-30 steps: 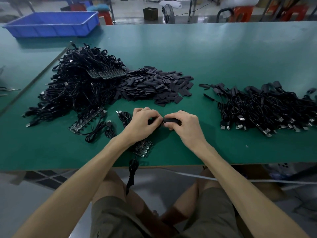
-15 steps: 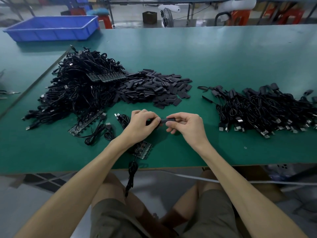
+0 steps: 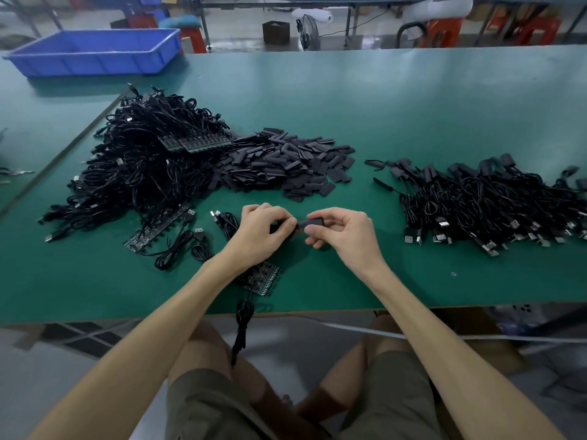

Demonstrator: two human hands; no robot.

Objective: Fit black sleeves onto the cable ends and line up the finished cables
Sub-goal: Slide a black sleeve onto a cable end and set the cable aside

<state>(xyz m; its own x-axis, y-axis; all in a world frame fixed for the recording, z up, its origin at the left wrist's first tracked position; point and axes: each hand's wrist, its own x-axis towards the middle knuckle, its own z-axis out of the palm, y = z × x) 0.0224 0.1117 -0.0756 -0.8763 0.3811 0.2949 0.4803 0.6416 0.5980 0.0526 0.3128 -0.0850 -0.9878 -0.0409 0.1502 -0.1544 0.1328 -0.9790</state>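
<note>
Head view: at the near edge of the green table (image 3: 413,281), one cable (image 3: 243,325) hangs down toward the person's knees. A little farther, the left hand (image 3: 260,230) has curled fingers and pinches a cable end (image 3: 280,225), which the fingers mostly hide. The right hand (image 3: 346,231) pinches a black sleeve (image 3: 313,222) between thumb and fingers, and its left end meets the left fingertips. For a good fit, I think the sleeve must stay in line with the cable end and go on straight, without twisting. Farther away lie the sleeve pile (image 3: 286,166) in the middle, the unfinished cables (image 3: 152,166) on the left and the finished cables (image 3: 489,204) on the right, where this one belongs. A blue tray (image 3: 95,52) stands far left.
</note>
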